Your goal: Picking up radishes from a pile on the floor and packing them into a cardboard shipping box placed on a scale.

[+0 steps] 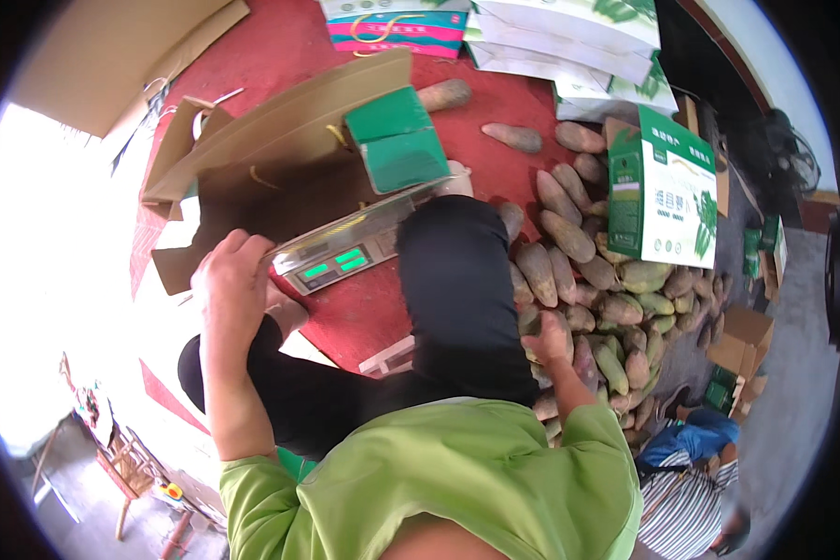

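Observation:
An open cardboard box (280, 201) lies over a digital scale (345, 257) with lit green displays. At the box's near left corner my left hand (233, 271) has its fingers curled over the edge. My right hand (553, 341) is at the near left side of a large pile, its fingers closed around an oblong tuber (529, 322), which is partly hidden by the hand and my knee. The heaped tubers (569, 236) are long and reddish brown, some greenish, and look like big sweet potatoes. Green inner flaps (397, 140) show at the box's right end.
A green-and-white carton (667, 191) stands on the pile's far side. White paper bags (560, 42) and a pink-and-blue box (397, 33) are at the back on the red floor covering (280, 56). Another person in a striped top (686, 509) is at the lower right, near small cartons (742, 341).

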{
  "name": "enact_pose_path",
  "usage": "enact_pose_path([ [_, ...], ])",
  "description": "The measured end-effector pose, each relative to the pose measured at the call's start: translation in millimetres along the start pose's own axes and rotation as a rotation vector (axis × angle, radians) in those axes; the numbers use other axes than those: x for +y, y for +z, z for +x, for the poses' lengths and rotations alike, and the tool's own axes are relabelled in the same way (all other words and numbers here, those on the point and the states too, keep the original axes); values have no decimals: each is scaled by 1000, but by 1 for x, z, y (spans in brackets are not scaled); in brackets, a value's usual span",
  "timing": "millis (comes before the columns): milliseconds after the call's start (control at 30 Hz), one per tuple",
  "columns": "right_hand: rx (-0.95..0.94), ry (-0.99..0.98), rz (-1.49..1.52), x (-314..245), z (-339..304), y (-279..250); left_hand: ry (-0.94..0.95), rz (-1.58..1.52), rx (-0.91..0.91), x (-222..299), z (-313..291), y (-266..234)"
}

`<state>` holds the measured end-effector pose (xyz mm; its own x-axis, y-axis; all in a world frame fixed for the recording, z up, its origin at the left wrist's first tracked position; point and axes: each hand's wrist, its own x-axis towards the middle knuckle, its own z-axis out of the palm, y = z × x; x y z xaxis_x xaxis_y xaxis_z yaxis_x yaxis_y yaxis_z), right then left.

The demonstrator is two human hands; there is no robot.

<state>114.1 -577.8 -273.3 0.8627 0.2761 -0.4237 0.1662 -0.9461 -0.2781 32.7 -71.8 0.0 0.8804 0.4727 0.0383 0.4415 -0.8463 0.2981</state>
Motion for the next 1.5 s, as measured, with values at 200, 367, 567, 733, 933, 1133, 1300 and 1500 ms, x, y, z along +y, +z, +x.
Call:
enact_pose_path([
  [200, 247, -228, 625, -86, 70, -125, 74, 38, 40, -9, -4, 3],
  [367, 499, -436, 670, -206, 88, -270, 78, 39, 40, -12, -3, 4],
  [567, 305, -1024, 1006, -368, 63, -355, 78, 60, 32, -15, -2, 3],
  [733, 14, -1175, 564, -463, 75, -290, 76, 77, 15, -17, -3, 4],
  [933, -424, -1180, -98, -510, 120, -179, 93, 126, -9, -16, -3, 6],
  [1133, -575, -1120, -399, -536, 123, -139, 96, 105, 2, -15, -2, 4],
  [1300, -460, -1294, 180, -507, 96, -216, 77, 89, 15, -13, -1, 6],
  [1500, -318, -856, 778, -380, 85, -298, 20, 67, -25, -5, -1, 2],
])
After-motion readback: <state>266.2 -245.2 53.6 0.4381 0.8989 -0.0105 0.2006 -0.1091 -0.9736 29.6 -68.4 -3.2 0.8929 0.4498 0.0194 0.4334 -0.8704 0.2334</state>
